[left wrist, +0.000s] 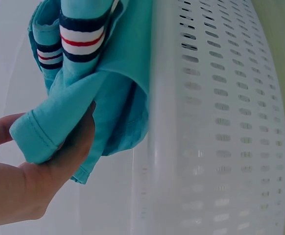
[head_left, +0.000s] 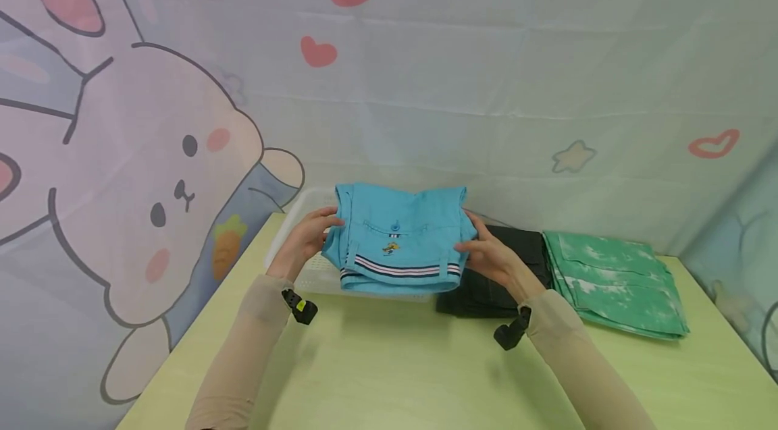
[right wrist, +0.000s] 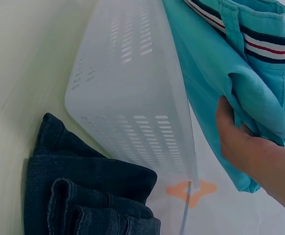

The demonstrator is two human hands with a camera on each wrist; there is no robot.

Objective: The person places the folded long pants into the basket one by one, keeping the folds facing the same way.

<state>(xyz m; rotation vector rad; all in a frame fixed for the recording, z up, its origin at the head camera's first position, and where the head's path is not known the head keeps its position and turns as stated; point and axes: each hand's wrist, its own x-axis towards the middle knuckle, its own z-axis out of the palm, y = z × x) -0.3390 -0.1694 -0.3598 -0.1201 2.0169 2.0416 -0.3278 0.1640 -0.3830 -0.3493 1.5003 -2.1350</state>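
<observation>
A folded pair of light-blue trousers (head_left: 401, 214) with a striped waistband and a small embroidered figure is held up between both hands. It hangs over a white perforated plastic basket (head_left: 316, 281), hiding much of it. My left hand (head_left: 308, 237) grips the trousers' left side, its thumb and fingers around the folded layers in the left wrist view. On the opposite side my right hand (head_left: 495, 258) holds the other edge, with the cloth between thumb and fingers in the right wrist view. The basket's perforated wall (left wrist: 221, 107) stands just beside the cloth.
Right of the basket lies a folded dark pair of trousers (head_left: 486, 288), seen as dark denim (right wrist: 88, 181) from the right wrist. Beyond it is a folded green-and-white patterned garment (head_left: 620, 281). A printed cloth backdrop (head_left: 516, 79) rises behind the yellow-green table (head_left: 389, 362).
</observation>
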